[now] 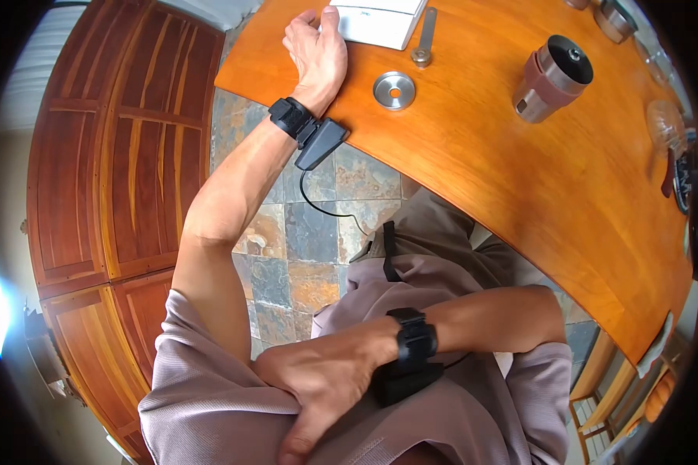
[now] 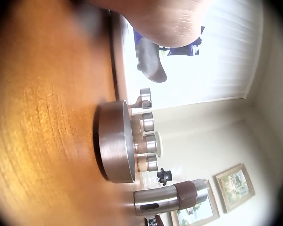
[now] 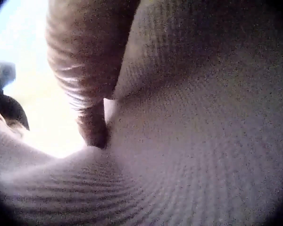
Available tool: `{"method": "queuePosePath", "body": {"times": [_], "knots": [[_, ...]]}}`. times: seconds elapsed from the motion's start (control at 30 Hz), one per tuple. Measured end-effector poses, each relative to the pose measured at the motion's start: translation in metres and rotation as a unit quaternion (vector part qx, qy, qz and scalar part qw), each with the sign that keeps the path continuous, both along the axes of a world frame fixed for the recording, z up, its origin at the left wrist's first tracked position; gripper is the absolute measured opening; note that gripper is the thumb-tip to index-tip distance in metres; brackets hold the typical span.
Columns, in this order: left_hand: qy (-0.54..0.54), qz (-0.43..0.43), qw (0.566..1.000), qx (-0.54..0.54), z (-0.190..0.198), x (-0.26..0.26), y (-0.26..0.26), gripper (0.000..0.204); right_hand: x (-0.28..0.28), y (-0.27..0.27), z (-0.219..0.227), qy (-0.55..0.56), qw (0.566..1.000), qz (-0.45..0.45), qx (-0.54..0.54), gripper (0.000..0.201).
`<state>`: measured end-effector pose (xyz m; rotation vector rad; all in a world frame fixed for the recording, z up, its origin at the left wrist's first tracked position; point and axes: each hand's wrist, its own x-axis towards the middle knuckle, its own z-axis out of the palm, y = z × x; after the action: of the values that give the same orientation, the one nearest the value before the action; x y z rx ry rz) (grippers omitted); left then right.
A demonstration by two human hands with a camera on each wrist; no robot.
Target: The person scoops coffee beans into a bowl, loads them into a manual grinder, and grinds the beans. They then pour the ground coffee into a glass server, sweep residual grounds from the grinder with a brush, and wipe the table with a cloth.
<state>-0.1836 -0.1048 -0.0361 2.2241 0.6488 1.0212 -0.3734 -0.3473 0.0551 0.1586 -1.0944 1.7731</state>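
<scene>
My left hand (image 1: pixel 318 58) rests by the table's edge with its fingers loosely bent, beside a white flat-sided object (image 1: pixel 376 23); it grips nothing visible. In the left wrist view that hand (image 2: pixel 162 19) is a blur at the top. Close by on the table lie a shallow round metal piece with a central hole (image 1: pixel 394 91) and a long-handled metal tool with a round end (image 1: pixel 424 43). My right hand (image 1: pixel 322 380) crosses my chest and lies on the mauve shirt (image 1: pixel 442 418), its thumb (image 3: pixel 92 122) stretched along the cloth and its other fingers hidden beneath my left upper arm.
A metal canister with a brown band (image 1: pixel 551 81) stands farther right on the wooden table (image 1: pixel 473 139). Several metal-lidded jars (image 2: pixel 148 141) line the back. Wooden cabinets (image 1: pixel 124 155) rise at the left, over a tiled floor (image 1: pixel 310 225). A black cable (image 1: pixel 326 209) hangs from my left wrist.
</scene>
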Motion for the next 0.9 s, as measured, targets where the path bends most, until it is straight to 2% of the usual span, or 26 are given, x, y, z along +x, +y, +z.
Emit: {"method": "queuePosePath", "body": {"times": [0.03,0.07,0.1,0.13,0.2,0.23,0.27,0.3,0.33,0.37,0.43,0.47,0.5,0.53,0.57,0.63,0.67,0.73,0.8,0.87,0.9], "knots": [[-0.010,0.003,1.000,-0.018,0.000,0.001,0.000,0.066,0.008,-0.003,0.000,-0.052,0.998,-0.031,0.016,0.068],[-0.010,0.000,1.000,-0.019,-0.001,0.002,-0.001,0.066,0.016,-0.005,0.001,-0.052,0.998,-0.034,0.014,0.068],[-0.013,0.014,1.000,-0.014,-0.004,0.001,-0.001,0.066,0.024,-0.007,0.003,-0.090,0.994,-0.049,0.030,0.060],[-0.018,0.028,0.999,-0.007,-0.006,0.003,-0.001,0.066,0.030,-0.009,0.003,-0.132,0.988,-0.065,0.047,0.062],[-0.025,0.018,1.000,-0.004,-0.005,0.001,0.001,0.065,0.033,-0.012,0.001,-0.148,0.982,-0.104,0.061,0.057],[-0.025,0.000,0.999,-0.033,0.000,0.000,0.000,0.064,0.033,-0.014,0.001,-0.161,0.974,-0.141,0.077,0.053],[-0.026,-0.019,0.998,-0.060,0.004,0.000,-0.001,0.063,0.035,-0.016,0.000,-0.161,0.974,-0.140,0.076,0.053],[-0.024,-0.018,0.998,-0.062,0.003,-0.002,-0.003,0.063,0.038,-0.019,-0.002,-0.245,0.952,-0.152,0.102,0.056],[-0.030,-0.010,0.997,-0.067,0.003,-0.001,-0.003,0.063,0.042,-0.018,-0.002,-0.329,0.921,-0.162,0.129,0.068],[-0.035,-0.003,0.997,-0.071,0.004,0.000,-0.004,0.063,0.047,-0.014,0.000,-0.330,0.921,-0.163,0.130,0.068],[-0.037,-0.004,0.996,-0.081,0.004,0.001,-0.005,0.063,0.055,-0.007,0.006,-0.369,0.913,-0.047,0.168,0.068],[-0.038,-0.005,0.995,-0.090,0.005,0.001,-0.005,0.064,0.052,-0.007,0.003,-0.370,0.913,-0.044,0.168,0.068],[-0.040,-0.004,0.995,-0.091,0.007,-0.001,-0.007,0.064,0.048,-0.007,-0.002,-0.296,0.941,-0.091,0.137,0.057],[-0.023,-0.011,0.995,-0.099,0.009,-0.003,-0.009,0.063,0.046,-0.009,-0.005,-0.219,0.960,-0.136,0.105,0.057],[-0.005,-0.019,0.994,-0.107,0.012,-0.003,-0.011,0.063,0.049,-0.010,-0.008,-0.221,0.960,-0.137,0.105,0.057],[-0.019,-0.011,0.995,-0.101,0.010,0.001,-0.009,0.063,0.067,-0.009,0.000,-0.300,0.952,-0.017,0.056,0.061],[-0.028,-0.002,0.995,-0.098,0.006,0.000,-0.009,0.063,0.068,-0.012,0.000,-0.302,0.952,-0.014,0.054,0.061],[-0.040,0.005,0.996,-0.080,-0.002,0.000,-0.009,0.062,0.073,-0.018,0.000,-0.150,0.980,-0.130,-0.031,0.090],[-0.054,0.012,0.997,-0.060,-0.004,0.001,-0.008,0.062,0.079,-0.042,-0.001,-0.007,0.964,-0.259,-0.055,0.101],[-0.064,-0.024,0.990,-0.122,-0.002,-0.002,-0.010,0.063,0.097,-0.060,0.004,0.076,0.970,-0.220,0.069,0.123],[-0.069,-0.025,0.990,-0.124,-0.002,-0.003,-0.010,0.063,0.101,-0.077,0.014,0.071,0.970,-0.220,0.068,0.123]]}}
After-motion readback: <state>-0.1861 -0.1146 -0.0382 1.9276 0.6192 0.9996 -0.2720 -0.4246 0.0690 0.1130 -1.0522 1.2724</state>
